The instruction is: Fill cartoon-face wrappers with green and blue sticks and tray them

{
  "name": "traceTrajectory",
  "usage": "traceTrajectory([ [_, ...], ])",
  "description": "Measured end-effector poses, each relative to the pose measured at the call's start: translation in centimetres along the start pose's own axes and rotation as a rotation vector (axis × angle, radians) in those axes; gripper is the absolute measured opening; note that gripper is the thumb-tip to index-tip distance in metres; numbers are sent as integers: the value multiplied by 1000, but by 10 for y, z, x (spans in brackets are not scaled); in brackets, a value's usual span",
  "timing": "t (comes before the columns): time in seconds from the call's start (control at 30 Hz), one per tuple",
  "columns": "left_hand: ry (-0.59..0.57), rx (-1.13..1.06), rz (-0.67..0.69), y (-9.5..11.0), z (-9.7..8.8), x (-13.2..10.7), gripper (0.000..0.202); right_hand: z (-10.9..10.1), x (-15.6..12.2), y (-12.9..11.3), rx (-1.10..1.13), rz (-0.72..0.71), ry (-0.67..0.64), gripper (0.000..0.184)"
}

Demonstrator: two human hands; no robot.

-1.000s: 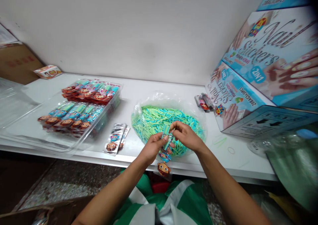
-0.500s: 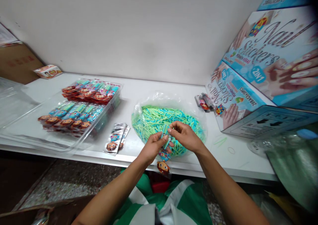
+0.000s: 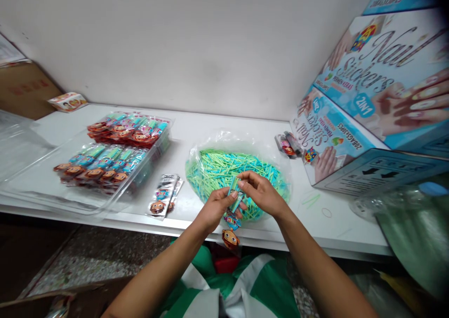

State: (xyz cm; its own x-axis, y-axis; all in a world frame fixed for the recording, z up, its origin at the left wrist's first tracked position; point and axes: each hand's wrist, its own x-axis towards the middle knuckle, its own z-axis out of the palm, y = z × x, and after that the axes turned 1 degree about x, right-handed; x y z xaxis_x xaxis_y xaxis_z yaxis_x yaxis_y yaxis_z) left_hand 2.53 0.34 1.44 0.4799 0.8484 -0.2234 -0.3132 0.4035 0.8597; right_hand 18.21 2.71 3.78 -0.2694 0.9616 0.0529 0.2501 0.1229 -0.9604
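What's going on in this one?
A person's left hand holds a cartoon-faced packet, with light-green sticks showing at its top, and the right hand has its fingers at that end. Both hands are over a clear plastic bag of loose green and blue sticks. To the left, similar packets lie in a clear tray, with at least two loose packets beside it.

The person's clothes [image 3: 271, 287] are bright green with wide white stripes [image 3: 253, 272]; a pale, greyish-white part [image 3: 206, 303] sits in the middle; the arms [image 3: 164, 264] and fingers [image 3: 253, 177] are bare.
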Motion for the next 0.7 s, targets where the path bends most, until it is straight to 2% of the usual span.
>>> traceTrajectory([
  [0.13,-31,18,3,0,-1,-1,30,-1,1,-3,-42,-58,6,15],
  [0.3,-73,21,6,-1,0,-3,34,-3,-1,0,-128,-32,59,5],
  [0.47,-87,11,2,-1,0,-1,36,-1,-3,-3,-11,-38,10,19],
  [0.7,-95,31,-6,1,-1,-2,38,0,-3,-6,-41,-69,-6,14],
])
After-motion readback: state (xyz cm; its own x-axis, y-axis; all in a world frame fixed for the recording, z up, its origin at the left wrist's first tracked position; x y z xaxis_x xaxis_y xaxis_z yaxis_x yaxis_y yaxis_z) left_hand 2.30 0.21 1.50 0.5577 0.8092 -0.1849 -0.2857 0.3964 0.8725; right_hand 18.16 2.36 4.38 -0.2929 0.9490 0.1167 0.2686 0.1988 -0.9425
